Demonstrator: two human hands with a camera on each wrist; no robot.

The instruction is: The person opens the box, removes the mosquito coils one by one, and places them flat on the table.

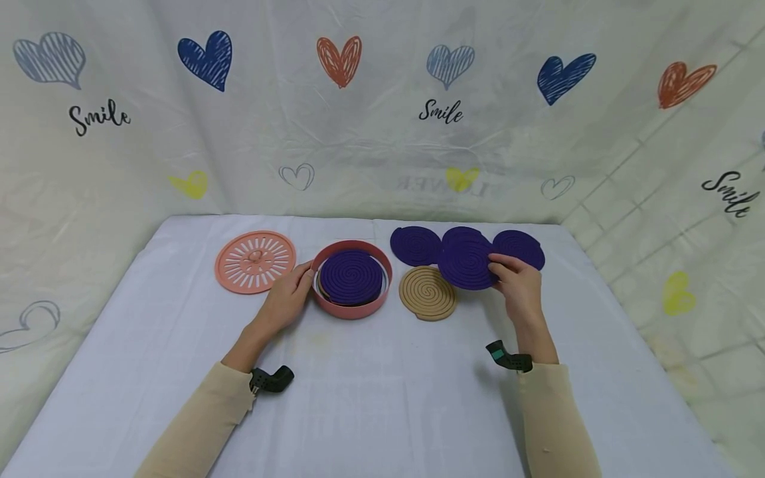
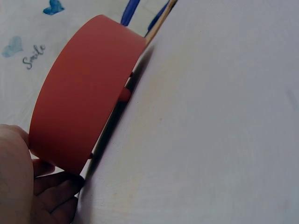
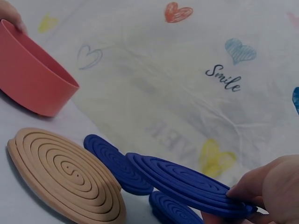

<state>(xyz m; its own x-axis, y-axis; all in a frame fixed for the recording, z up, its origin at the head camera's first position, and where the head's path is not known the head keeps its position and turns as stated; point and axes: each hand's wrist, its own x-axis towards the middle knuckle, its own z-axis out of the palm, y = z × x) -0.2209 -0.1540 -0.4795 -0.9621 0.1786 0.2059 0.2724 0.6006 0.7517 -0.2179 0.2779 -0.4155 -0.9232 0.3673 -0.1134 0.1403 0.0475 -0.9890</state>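
The left hand point(image 1: 287, 295) is clamping its fingers on the pink box point(image 1: 351, 313). The right hand point(image 1: 518, 287) is pinching a dark blue coil point(image 1: 466, 263) above the table point(image 1: 382, 398), near a tan coil point(image 1: 427, 293).

The shadowed left hand point(image 2: 27, 186) apparently grips a red container point(image 2: 84, 93) over white cloth point(image 2: 205, 130).

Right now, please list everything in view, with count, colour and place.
Lid: one, salmon, leftmost
Container: one, pink, right of lid
Top coil: one, purple, inside container, tan edge below
Tan coil: one, tan, right of container
Back coils: three, purple, back right
Held coil: one, purple, raised, right side
Tablecloth: one, white, underneath
Backdrop: one, whitish with hearts, behind
Wrist devices: two, black, one per wrist
Sleeves: two, beige, forearms
Left hand: one, gripping container
Right hand: one, pinching held coil
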